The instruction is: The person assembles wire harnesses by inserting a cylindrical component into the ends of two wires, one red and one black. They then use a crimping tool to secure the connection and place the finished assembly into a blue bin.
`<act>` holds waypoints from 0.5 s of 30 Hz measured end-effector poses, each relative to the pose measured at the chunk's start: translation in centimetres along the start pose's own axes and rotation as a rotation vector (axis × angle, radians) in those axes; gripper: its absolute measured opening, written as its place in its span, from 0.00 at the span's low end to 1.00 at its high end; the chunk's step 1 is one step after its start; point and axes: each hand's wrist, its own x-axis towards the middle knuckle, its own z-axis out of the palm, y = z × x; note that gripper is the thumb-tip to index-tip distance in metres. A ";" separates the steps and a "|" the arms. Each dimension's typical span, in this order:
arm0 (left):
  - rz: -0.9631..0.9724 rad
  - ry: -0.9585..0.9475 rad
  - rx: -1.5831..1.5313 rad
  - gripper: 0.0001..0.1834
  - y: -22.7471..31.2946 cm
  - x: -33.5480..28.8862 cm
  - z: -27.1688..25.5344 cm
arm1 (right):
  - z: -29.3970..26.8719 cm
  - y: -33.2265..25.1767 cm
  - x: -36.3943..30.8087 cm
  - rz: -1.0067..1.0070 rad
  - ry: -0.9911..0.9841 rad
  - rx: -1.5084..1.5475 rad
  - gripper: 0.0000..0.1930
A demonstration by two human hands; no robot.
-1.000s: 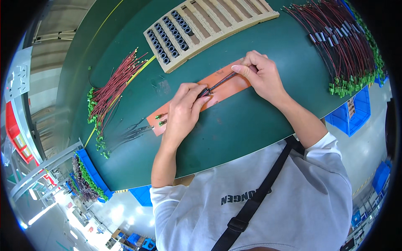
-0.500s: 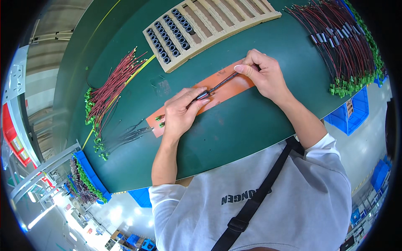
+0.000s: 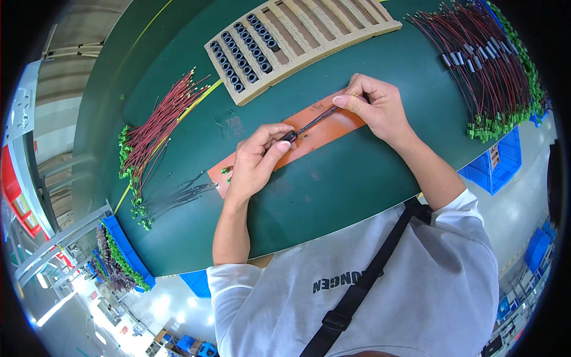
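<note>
My left hand (image 3: 253,163) is closed round a short black cylindrical sleeve (image 3: 289,136), pinched between thumb and fingers. Dark twisted wires (image 3: 318,121) run out of the sleeve, up and to the right. Their other end is pinched by my right hand (image 3: 380,110), where small pale tips show at the fingers. The wires are stretched straight above an orange mat (image 3: 328,132). Small green connectors (image 3: 226,170) show beside my left wrist; whether they belong to the held wires I cannot tell.
A beige slotted tray (image 3: 318,49) at the back holds rows of black sleeves (image 3: 226,64). Red wires with green connectors (image 3: 157,122) and loose black wires (image 3: 184,195) lie left. At right is a large bundle of sleeved wires (image 3: 488,74). Blue bins (image 3: 505,163) stand beyond the table edge.
My left thumb and fingers have shifted on the black sleeve, covering more of it. My right hand keeps its pinch and has barely moved.
</note>
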 end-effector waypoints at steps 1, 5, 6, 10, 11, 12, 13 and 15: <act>-0.007 0.005 0.014 0.13 -0.2 0.0 -0.1 | 0.0 -0.1 0.0 0.006 0.002 0.000 0.14; -0.033 -0.013 0.065 0.18 -0.2 0.0 -0.3 | 0.0 -0.1 -0.1 0.023 0.018 -0.020 0.15; -0.039 -0.026 0.076 0.19 -0.1 0.0 -0.2 | 0.0 -0.1 0.0 0.033 0.022 -0.024 0.15; -0.041 -0.021 0.086 0.18 0.2 0.1 -0.1 | -0.1 -0.1 0.0 0.070 0.023 -0.018 0.16; -0.035 -0.024 0.096 0.18 0.1 0.1 -0.1 | -0.1 -0.1 0.1 0.067 0.024 -0.021 0.16; -0.028 -0.027 0.106 0.18 0.1 0.1 -0.1 | -0.1 -0.2 0.1 0.064 0.025 -0.024 0.17; -0.017 -0.008 0.113 0.18 0.1 0.1 -0.1 | -0.1 -0.2 0.1 0.061 0.025 -0.026 0.17; 0.007 0.032 0.127 0.18 0.0 0.1 0.1 | 0.0 -0.3 0.1 0.056 0.021 -0.023 0.17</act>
